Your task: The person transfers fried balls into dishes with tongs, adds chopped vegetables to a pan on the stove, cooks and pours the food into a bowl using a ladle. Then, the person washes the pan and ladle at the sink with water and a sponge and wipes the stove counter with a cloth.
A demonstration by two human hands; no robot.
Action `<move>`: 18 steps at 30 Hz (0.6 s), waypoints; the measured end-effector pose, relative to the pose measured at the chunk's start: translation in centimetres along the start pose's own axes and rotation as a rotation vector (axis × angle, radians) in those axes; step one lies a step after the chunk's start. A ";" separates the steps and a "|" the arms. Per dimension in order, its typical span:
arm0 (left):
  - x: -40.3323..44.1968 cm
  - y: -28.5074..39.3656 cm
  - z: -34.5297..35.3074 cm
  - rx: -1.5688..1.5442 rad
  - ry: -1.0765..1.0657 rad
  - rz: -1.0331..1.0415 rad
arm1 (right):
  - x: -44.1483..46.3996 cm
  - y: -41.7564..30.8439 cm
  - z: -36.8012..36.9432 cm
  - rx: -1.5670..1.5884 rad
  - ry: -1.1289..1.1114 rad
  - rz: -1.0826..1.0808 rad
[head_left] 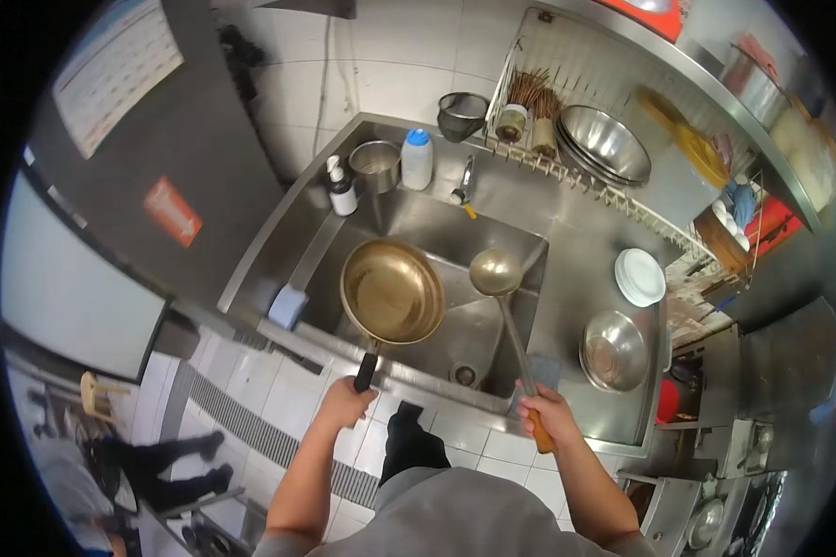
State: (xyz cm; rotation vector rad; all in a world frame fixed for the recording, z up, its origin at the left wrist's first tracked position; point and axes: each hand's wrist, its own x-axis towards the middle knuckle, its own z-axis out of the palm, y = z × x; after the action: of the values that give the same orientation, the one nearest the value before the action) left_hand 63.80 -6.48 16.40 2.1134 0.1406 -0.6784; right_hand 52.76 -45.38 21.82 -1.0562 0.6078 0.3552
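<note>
My left hand (346, 403) is closed round the black handle of a frying pan (393, 291), whose brassy inside faces up over the left part of the steel sink (469, 330). The wooden handle of a long ladle (496, 273) is in my right hand (547, 418). Its round bowl is over the sink's right part, close to the pan but apart from it. Behind them is the faucet (464, 182). A blue sponge (288, 306) sits on the sink's front left edge, and a grey-blue cloth (545, 373) lies by the right rim.
A pump bottle (342, 193), a steel pot (375, 165) and a blue-capped bottle (417, 162) stand behind the sink. White plates (640, 277) and a metal bowl (614, 352) are on the right counter. Stacked bowls (606, 144) fill a rack. Another person (163, 464) is at lower left.
</note>
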 end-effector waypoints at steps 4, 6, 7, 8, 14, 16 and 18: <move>16.5 0.9 -0.9 0.214 -0.149 0.016 | 8.5 -3.6 4.5 0.132 0.008 0.119; 22.6 0.9 -0.1 0.284 -0.273 -0.068 | 12.4 -4.9 6.2 0.210 0.027 0.174; 25.0 0.3 0.7 0.285 -0.292 -0.068 | 13.8 -5.7 7.1 0.216 0.045 0.178; 27.0 -0.5 1.7 0.231 -0.319 -0.103 | 15.2 -6.4 7.9 0.279 0.046 0.202; 30.1 -1.1 4.2 0.140 -0.371 -0.144 | 16.7 -9.4 10.4 0.481 0.009 0.202; 31.0 -1.9 4.9 0.084 -0.353 -0.239 | 15.2 -10.8 11.3 0.481 -0.041 0.151; 32.0 -3.0 5.5 0.129 -0.340 -0.243 | 14.0 -11.8 12.3 0.442 0.001 0.136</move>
State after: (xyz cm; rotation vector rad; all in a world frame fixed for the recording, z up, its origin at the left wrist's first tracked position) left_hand 87.51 -13.68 -4.86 2.0863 0.1704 -1.2091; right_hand 73.75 -40.02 25.71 -0.5932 0.7220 0.3198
